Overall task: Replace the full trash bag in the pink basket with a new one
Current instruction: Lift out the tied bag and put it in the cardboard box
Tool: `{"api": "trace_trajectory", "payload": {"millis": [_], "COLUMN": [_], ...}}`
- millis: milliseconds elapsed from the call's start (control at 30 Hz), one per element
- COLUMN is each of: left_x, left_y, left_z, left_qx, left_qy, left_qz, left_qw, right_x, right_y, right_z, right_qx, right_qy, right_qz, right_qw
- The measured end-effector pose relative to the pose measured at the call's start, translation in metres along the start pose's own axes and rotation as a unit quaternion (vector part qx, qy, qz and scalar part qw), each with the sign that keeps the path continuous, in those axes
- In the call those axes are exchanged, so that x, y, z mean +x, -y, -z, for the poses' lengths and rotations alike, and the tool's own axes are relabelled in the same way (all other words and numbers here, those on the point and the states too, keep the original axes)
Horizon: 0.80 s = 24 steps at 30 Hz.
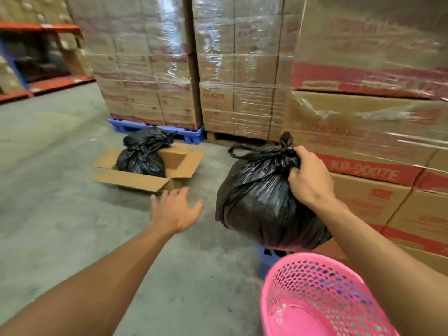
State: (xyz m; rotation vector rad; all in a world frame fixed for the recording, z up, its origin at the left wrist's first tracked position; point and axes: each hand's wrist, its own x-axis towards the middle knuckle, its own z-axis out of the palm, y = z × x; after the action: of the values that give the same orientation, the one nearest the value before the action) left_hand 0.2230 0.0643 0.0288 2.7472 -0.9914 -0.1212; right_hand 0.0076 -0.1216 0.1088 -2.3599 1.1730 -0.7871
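A full black trash bag point(259, 204), tied at the top, hangs in the air above the floor. My right hand point(309, 177) grips it at the knot. The pink perforated basket point(317, 294) stands at the bottom right, below and nearer than the bag, with no bag inside it. My left hand point(175, 207) reaches forward over the floor, fingers spread, holding nothing. A second tied black bag point(143, 154) sits in an open cardboard box point(135, 179) on the floor ahead of that hand.
Shrink-wrapped stacks of cardboard cartons point(242, 69) on a blue pallet point(155, 128) wall off the back and right. A blue stool point(266, 260) stands partly hidden under the hanging bag. Orange shelving point(41, 57) runs at the far left. The floor point(60, 190) is grey concrete.
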Motion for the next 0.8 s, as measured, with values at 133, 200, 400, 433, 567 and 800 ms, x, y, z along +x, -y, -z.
{"api": "trace_trajectory", "payload": {"millis": [133, 200, 400, 433, 567, 800], "left_x": [0.007, 0.007, 0.008, 0.009, 0.031, 0.106], "left_y": [0.018, 0.027, 0.066, 0.073, 0.102, 0.110], "left_z": [0.122, 0.181, 0.333, 0.352, 0.423, 0.472], "left_qx": [-0.022, -0.038, -0.077, -0.080, -0.093, -0.103], "left_qy": [-0.005, 0.007, 0.026, 0.028, 0.021, 0.013], "left_qz": [0.032, 0.051, 0.068, 0.071, 0.095, 0.093], "left_qw": [0.999, 0.998, 0.994, 0.994, 0.991, 0.990], "right_x": [0.046, 0.068, 0.126, 0.132, 0.163, 0.219], "right_y": [0.088, 0.137, 0.271, 0.287, 0.352, 0.416], "right_z": [0.038, 0.058, 0.107, 0.112, 0.123, 0.084], "right_qx": [-0.016, -0.031, -0.041, -0.041, -0.027, -0.025], "right_qy": [0.058, 0.089, 0.157, 0.164, 0.182, 0.223], "right_qz": [0.000, 0.014, 0.025, 0.024, 0.026, 0.042], "right_qw": [0.998, 0.995, 0.986, 0.985, 0.983, 0.974]}}
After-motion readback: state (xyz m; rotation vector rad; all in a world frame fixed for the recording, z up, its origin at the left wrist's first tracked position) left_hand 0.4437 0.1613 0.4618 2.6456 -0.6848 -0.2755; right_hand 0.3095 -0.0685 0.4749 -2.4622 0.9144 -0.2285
